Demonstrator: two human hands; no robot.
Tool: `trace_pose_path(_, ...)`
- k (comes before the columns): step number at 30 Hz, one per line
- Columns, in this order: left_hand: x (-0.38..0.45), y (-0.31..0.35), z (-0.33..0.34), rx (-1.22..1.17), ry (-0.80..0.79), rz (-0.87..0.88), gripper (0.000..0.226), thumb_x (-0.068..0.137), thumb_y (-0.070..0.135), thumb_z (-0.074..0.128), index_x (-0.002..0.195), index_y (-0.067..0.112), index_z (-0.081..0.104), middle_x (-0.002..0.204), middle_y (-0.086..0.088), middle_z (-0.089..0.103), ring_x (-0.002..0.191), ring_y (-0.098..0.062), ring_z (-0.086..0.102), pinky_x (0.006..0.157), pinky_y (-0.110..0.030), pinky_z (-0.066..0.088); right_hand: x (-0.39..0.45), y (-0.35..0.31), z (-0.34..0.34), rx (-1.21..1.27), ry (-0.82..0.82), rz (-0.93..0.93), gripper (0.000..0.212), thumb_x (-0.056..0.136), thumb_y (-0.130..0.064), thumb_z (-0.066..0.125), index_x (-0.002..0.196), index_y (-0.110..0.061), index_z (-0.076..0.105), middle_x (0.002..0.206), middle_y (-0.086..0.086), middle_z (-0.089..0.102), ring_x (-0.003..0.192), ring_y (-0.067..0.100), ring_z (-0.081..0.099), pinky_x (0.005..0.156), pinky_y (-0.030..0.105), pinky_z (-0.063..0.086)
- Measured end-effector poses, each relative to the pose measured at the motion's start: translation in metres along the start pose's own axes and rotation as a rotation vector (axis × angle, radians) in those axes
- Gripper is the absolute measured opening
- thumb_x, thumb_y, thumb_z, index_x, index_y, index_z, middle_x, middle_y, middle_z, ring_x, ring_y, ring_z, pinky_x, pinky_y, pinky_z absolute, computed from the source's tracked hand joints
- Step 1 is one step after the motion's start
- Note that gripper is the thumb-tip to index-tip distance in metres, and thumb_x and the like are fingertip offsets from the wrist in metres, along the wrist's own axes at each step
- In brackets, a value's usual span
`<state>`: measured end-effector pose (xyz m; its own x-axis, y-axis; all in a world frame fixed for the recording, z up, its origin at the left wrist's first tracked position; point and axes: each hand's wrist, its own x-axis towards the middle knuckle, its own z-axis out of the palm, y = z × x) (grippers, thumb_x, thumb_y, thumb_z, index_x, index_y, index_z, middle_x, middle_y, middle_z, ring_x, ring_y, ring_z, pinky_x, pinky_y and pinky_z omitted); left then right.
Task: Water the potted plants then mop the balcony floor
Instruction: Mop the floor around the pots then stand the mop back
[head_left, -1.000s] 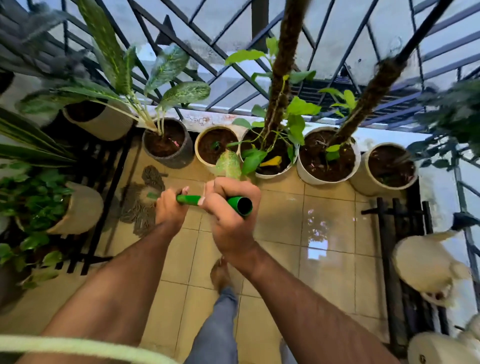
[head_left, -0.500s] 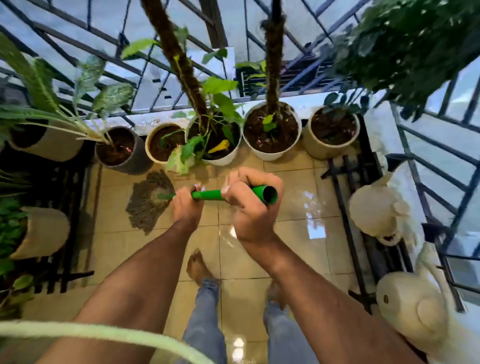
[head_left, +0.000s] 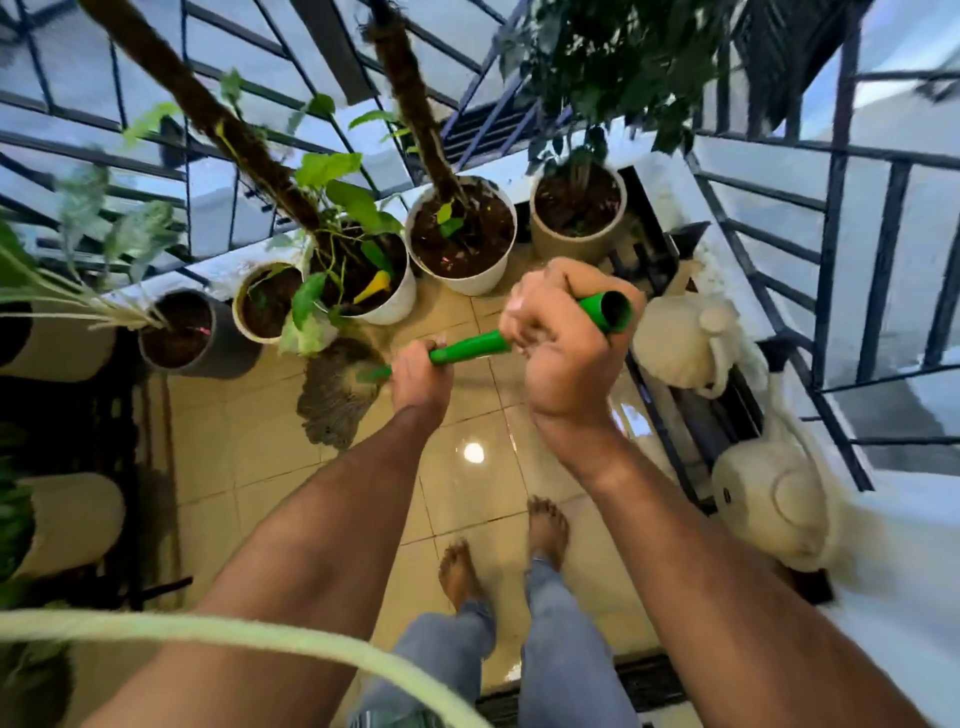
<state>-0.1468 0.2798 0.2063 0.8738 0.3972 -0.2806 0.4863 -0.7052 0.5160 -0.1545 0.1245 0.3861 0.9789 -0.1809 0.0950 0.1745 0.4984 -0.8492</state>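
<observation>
Glossy beige tiled balcony floor (head_left: 540, 467), wet sheen; grey stringy mop head (head_left: 337, 395) lying on it near a row of round soil-filled pots: dark grey pot (head_left: 218, 348), small cream pot (head_left: 244, 322), two white pots, taupe pot (head_left: 571, 239); two bare feet (head_left: 460, 571) on tiles.

Your L hand (head_left: 420, 375) is curled round the handle (head_left: 467, 348) lower down; R hand (head_left: 558, 338) fisted round it near the top end. Both forearms bare, reaching fwd, R higher.
</observation>
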Motion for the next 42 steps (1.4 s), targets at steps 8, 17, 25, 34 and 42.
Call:
trace_pose_path(8,-0.028,-0.022,-0.010,0.120,-0.066,0.057,0.028,0.101,0.032,0.049,0.110,0.015,0.071,0.109,-0.017,0.068,0.106,-0.043,0.061,0.084,-0.046,0.049,-0.048,-0.007,0.002,0.014,0.007,-0.007,0.042,0.076,0.016,0.044,0.048,-0.014,0.037,0.051,-0.002,0.035,0.042,0.018,0.027,0.046,0.037,0.024)
trace_pose_path(17,-0.067,-0.096,-0.053,0.132,-0.038,0.068,0.025,0.101,0.026,0.050,0.112,0.011,0.066,0.111,-0.016,0.061,0.105,-0.037,0.057,0.079,-0.041,0.042,-0.116,0.013,0.047,0.033,-0.069,0.025,0.035,0.073,0.014,0.047,0.047,-0.007,0.037,0.050,0.000,0.033,0.043,0.016,0.027,0.046,0.035,0.025)
trace_pose_path(25,-0.093,-0.164,-0.070,0.230,-0.093,-0.015,0.019,0.092,0.010,0.058,0.106,0.014,0.071,0.091,-0.007,0.068,0.090,-0.033,0.069,0.075,-0.042,0.060,-0.163,0.042,0.053,0.023,-0.089,0.142,0.039,0.075,0.014,0.044,0.048,-0.014,0.042,0.046,-0.001,0.032,0.046,0.017,0.030,0.051,0.031,0.029)
trace_pose_path(34,-0.123,-0.187,-0.059,0.341,-0.121,-0.104,0.022,0.093,0.014,0.055,0.109,0.012,0.070,0.100,-0.013,0.067,0.092,-0.035,0.064,0.080,-0.046,0.057,-0.169,0.055,0.029,0.030,-0.131,0.254,0.036,0.072,0.014,0.046,0.048,-0.013,0.045,0.045,-0.003,0.035,0.044,0.016,0.034,0.053,0.023,0.035)
trace_pose_path(42,-0.131,-0.099,-0.001,0.372,-0.139,-0.099,0.020,0.095,0.008,0.054,0.103,0.008,0.072,0.095,-0.016,0.071,0.088,-0.036,0.069,0.077,-0.044,0.060,-0.120,0.019,-0.055,0.071,-0.052,0.279,0.037,0.074,0.011,0.046,0.047,-0.015,0.042,0.046,0.001,0.032,0.046,0.017,0.031,0.050,0.028,0.030)
